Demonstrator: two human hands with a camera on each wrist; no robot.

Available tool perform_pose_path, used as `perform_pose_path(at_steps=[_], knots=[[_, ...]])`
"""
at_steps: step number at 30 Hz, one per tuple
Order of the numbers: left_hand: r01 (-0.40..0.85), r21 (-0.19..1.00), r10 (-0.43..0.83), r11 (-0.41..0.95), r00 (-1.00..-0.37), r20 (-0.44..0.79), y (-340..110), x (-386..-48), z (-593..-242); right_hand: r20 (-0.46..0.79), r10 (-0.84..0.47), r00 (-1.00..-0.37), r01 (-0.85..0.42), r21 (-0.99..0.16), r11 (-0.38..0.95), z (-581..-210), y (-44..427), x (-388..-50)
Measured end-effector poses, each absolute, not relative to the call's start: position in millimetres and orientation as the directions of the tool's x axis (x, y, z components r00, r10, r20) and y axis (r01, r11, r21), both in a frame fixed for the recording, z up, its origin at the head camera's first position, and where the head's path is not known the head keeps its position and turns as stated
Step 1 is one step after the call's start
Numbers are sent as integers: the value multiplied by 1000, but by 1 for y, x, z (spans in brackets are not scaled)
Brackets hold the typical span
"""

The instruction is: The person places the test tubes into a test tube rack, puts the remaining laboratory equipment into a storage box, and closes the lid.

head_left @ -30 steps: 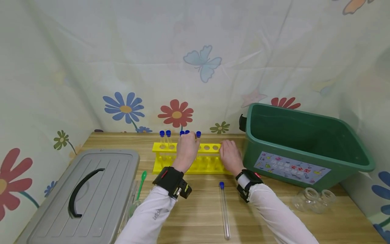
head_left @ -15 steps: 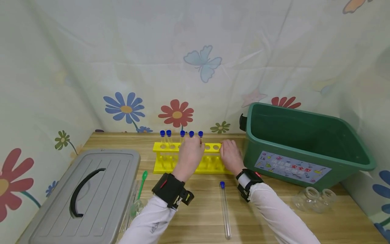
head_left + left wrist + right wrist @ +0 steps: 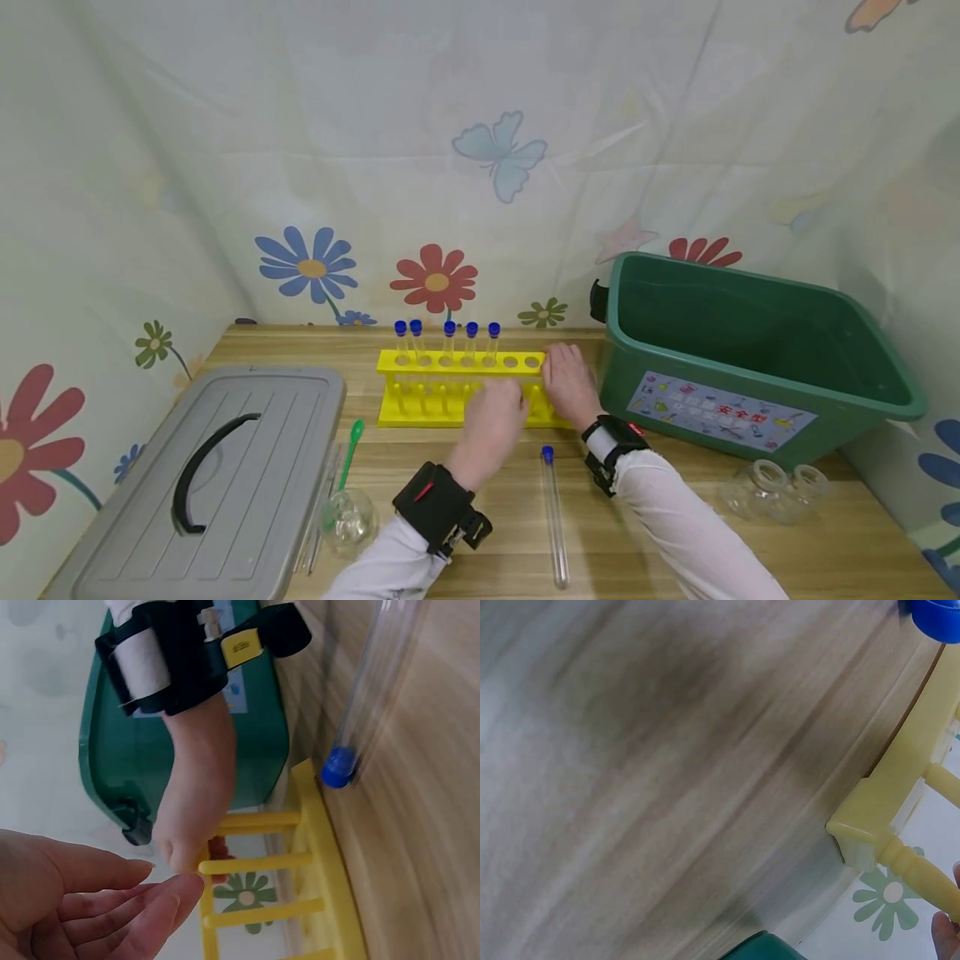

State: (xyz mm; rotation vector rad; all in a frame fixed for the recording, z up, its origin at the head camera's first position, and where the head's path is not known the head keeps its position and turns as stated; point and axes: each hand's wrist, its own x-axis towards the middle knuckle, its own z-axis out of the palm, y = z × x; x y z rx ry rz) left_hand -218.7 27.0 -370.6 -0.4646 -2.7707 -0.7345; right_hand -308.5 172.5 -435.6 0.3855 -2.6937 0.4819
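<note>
A yellow test tube rack (image 3: 427, 420) stands at the back of the wooden table, several blue-capped test tubes (image 3: 449, 328) upright in its left and middle holes. My right hand (image 3: 572, 386) grips the rack's right end; in the right wrist view only its fingertips (image 3: 943, 937) show, beside a yellow post (image 3: 919, 881). In front of the rack hovers my left hand (image 3: 491, 429). The left wrist view shows that hand (image 3: 97, 900) with fingers loosely bent, thumb apart from them and nothing between. Another capped test tube (image 3: 555, 521) lies on the table between my forearms.
To the right is a large green bin (image 3: 622, 379), with small glass jars (image 3: 765, 492) before it. At left lies a grey lid (image 3: 142, 500) with a black handle. A green spoon (image 3: 350, 454) and a round clear glass vessel (image 3: 348, 521) sit beside it.
My left hand has let go of a test tube in the rack and come down toward me, in front of the rack. The right hand stays at the rack's end.
</note>
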Motion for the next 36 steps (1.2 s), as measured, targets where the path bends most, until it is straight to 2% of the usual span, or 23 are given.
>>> perform_pose_path(at_steps=[7, 13, 18, 20, 25, 36], knots=[[377, 430, 290, 820, -922, 255, 36, -210, -392, 412, -195, -890, -326, -277, 904, -436, 172, -308], [404, 417, 315, 814, -911, 267, 44, -205, -420, 427, -196, -883, -335, -281, 899, -437, 173, -308], [419, 349, 328, 838, -898, 293, 51, -202, -438, 433, -197, -880, -339, -279, 899, -437, 173, -308], [423, 315, 329, 849, -892, 311, 53, -200, -442, 432, -195, -881, -336, -278, 900, -436, 172, -308], [430, 315, 329, 846, -886, 326, 56, -197, -447, 422, -192, -886, -331, -285, 900, -435, 170, -307], [393, 383, 296, 836, -911, 287, 57, -196, -449, 421, -193, -886, -332, -285, 899, -435, 171, -306]])
